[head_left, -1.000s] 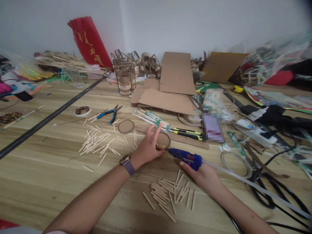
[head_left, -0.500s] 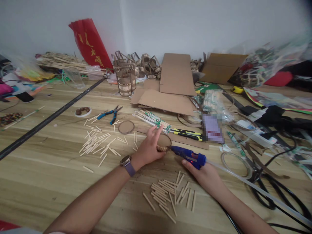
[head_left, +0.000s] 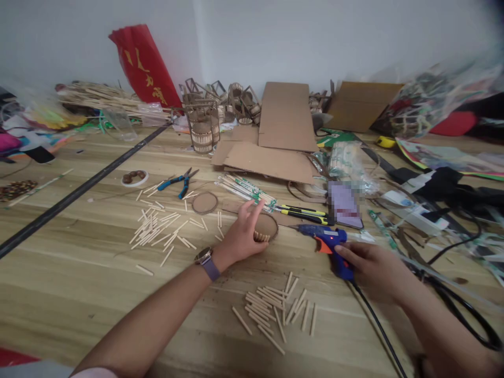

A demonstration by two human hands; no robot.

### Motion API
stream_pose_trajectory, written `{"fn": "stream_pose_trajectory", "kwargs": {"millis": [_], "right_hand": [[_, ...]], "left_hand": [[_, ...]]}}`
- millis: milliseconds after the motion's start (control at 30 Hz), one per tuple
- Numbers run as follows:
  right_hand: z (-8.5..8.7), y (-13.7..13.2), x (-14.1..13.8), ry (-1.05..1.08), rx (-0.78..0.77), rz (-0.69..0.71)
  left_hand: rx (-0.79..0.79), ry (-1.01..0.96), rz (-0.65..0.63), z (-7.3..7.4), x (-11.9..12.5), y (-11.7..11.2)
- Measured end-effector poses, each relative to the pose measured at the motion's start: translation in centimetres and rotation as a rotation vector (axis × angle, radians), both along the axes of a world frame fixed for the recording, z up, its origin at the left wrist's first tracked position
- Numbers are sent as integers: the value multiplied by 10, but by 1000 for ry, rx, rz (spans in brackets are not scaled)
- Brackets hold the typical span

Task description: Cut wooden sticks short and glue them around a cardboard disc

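clasping cardboard ring (head_left: pixel 268 227) at its left rim with left hand (head_left: pixel 240 239), middle of the wooden tabletop (head_left: pixel 79 273). gripping blue glue gun (head_left: pixel 326 242) by the handle in closed right hand (head_left: pixel 374 265), nozzle aimed at the ring but apart from it. loose sticks (head_left: pixel 275 312) scattered nearer the front edge, between both wrists.

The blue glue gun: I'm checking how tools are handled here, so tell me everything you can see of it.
The glue gun is blue plastic with an orange trigger, a slim dark nozzle and a small red light on its body. The right hand grips its handle low over the wooden table. The nozzle points left toward the cardboard ring under the left hand, apart from it. A black cord runs from the handle toward the camera.
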State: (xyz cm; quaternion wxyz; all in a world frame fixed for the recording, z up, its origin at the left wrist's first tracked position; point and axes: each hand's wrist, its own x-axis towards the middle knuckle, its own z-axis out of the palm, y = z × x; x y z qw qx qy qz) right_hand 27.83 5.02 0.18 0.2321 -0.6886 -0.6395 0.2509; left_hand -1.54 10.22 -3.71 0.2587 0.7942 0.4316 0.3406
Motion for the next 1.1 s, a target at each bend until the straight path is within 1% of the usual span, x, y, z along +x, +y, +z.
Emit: {"fn": "stream_pose_trajectory", "kwargs": {"millis": [67,100,133,167,200,233,267,300,333,367,433,533,600,800,867,1000,1100], "right_hand": [[1,-4,0,-388,99,-17],[2,-7,-4,-517,153,-8],[5,-10,-11,-589,235,30],[7,-13,-20,-614,329,109],[10,-16,-31,-597,412,253],[13,-19,-42,-549,488,442],[15,-22,-54,-505,482,646],[16,-24,-64,-488,477,798],[16,-25,-74,-507,500,908],[15,-26,-81,-548,517,983],[12,-27,-91,-639,556,1062],[6,-25,-93,-710,609,1096],[2,-22,-91,-713,624,1085],[-5,-12,-88,-700,520,986],[-7,-12,-91,-737,519,950],[-12,-16,-106,-837,575,893],[-15,-16,-114,-867,555,877]], "left_hand": [[4,-5,-4,1,0,0],[5,-7,-6,1,0,0],[2,-10,-6,1,0,0],[-2,-13,-7,1,0,0],[-6,-15,-7,1,0,0],[-9,-18,-7,1,0,0],[-11,-20,-6,1,0,0],[-12,-22,-6,1,0,0],[-9,-20,-5,1,0,0],[-6,-16,-3,1,0,0],[3,-8,0,2,1,0],[13,0,-1,1,1,0],[9,4,-1,1,1,0],[-4,-4,-3,-1,-1,0],[-6,-1,-7,-1,-1,0],[-7,5,-6,0,0,1],[-6,4,-9,0,0,1]]}}
